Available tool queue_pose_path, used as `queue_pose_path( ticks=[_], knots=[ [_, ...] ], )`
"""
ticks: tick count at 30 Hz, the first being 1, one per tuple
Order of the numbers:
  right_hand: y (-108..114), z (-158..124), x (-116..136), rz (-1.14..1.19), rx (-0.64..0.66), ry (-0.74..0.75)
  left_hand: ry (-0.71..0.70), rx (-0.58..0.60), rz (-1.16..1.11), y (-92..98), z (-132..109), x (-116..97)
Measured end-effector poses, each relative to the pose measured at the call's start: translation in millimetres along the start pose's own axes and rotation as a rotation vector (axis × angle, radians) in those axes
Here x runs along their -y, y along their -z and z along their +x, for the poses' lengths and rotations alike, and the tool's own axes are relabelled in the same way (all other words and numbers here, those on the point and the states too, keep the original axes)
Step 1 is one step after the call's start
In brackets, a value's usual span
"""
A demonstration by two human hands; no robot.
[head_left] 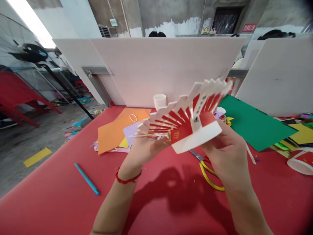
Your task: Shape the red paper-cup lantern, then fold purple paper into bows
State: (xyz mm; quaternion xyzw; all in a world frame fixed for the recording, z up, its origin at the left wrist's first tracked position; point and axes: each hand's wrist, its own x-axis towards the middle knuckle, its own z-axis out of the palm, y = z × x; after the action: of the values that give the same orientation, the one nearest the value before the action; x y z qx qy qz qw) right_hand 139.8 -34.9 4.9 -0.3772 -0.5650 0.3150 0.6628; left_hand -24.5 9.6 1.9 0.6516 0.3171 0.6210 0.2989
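A red and white paper cup (pixel 182 130), its side cut into many strips that fan outward, is held up above the red table. My left hand (pixel 145 150), with a red cord bracelet on the wrist, has its fingers closed on the strips at the left. My right hand (pixel 227 147) grips the cup at its right side; the fingers behind it are hidden. Below the cup, partly covered by my right hand, lie scissors (pixel 207 176) with yellow and red handles. A teal pen (pixel 86 179) rests on the table at the left.
Orange paper sheets (pixel 111 133) and a white cup (pixel 160 101) are at the back. On the right lie a green sheet (pixel 256 124) and a tipped paper cup (pixel 302 161). White partition boards (pixel 171 68) stand behind the table. A black stand (pixel 66 88) rises at the left.
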Motion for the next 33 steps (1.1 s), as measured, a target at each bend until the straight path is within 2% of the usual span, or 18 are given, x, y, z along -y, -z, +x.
queue_pose_path(
  ticks=[2, 4, 7, 11, 15, 19, 22, 24, 28, 30, 33],
  knots=[
    [0, -2, 3, -0.014, -0.021, 0.042, 0.009, 0.032, -0.062, -1.9, -1, 1],
    [-2, -5, 5, -0.048, -0.024, 0.078, 0.016, 0.011, -0.092, -7.5, -2, -1],
    [-8, -9, 2, -0.161, -0.04, 0.157, 0.12, -0.005, -0.227, -16.5, -4, -6],
    [-12, -7, -7, -0.395, -0.046, 0.418, 0.24, 0.036, -0.449, -20.6, -6, -9],
    [-10, -2, -14, -0.593, 0.01, 0.695, 0.286, 0.039, -0.533, -21.9, -8, -5],
    [-7, 0, -17, -0.67, 0.027, 0.764, 0.249, -0.008, -0.532, -27.0, -9, -2],
    [-7, -1, -17, -0.638, 0.007, 0.751, 0.217, -0.025, -0.495, -29.9, -9, -3],
    [-10, -3, -16, -0.548, -0.019, 0.682, 0.161, -0.06, -0.419, -30.1, -9, -5],
    [-15, -6, -13, -0.298, -0.107, 0.381, 0.011, -0.082, -0.209, -27.5, -7, -9],
    [-15, -6, -11, -0.198, -0.107, 0.242, -0.04, -0.066, -0.166, -26.2, -6, -10],
    [-13, -4, -7, -0.119, -0.086, 0.131, -0.077, -0.055, -0.163, -25.2, -7, -10]
  ],
)
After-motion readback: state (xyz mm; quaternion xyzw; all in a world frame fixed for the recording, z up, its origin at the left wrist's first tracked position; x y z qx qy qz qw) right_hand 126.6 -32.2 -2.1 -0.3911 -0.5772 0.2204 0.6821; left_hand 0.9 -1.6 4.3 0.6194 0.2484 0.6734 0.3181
